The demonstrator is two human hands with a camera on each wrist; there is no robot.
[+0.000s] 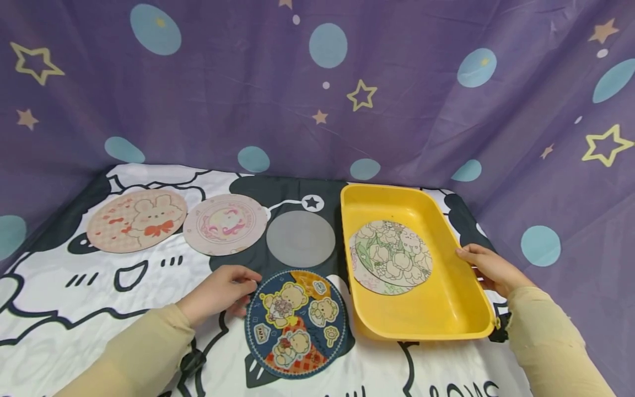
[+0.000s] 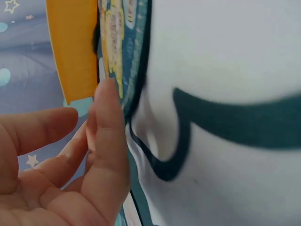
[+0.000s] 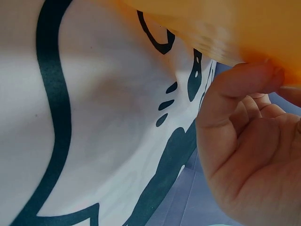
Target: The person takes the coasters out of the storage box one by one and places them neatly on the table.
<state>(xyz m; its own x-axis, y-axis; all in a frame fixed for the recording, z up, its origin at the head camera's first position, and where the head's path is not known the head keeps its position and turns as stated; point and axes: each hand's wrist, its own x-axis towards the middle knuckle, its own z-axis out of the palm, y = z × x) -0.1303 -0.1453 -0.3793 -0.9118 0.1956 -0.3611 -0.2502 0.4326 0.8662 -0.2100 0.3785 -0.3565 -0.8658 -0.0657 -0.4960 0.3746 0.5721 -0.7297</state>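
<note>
A dark blue round mat [image 1: 297,325] printed with bears lies in front, left of a yellow plastic tray [image 1: 397,320]. My left hand [image 1: 225,292] is at the mat's upper left edge. In the left wrist view its thumb and fingers [image 2: 110,127] are apart, one fingertip overlapping the mat's edge. With my right hand [image 1: 491,267] I pinch the tray's right rim, thumb on top and fingers below. Inside the tray, a round mat with green flower and bunny drawings [image 1: 397,253] lies over a pinkish round mat [image 1: 364,278], which is mostly hidden.
Behind and to the left lie a grey round mat [image 1: 301,240], a pink unicorn mat [image 1: 225,225] and a peach bunny mat [image 1: 139,220]. A black-and-white patterned cloth [image 1: 99,292] covers the table. A purple curtain [image 1: 238,82] hangs behind it and at the right.
</note>
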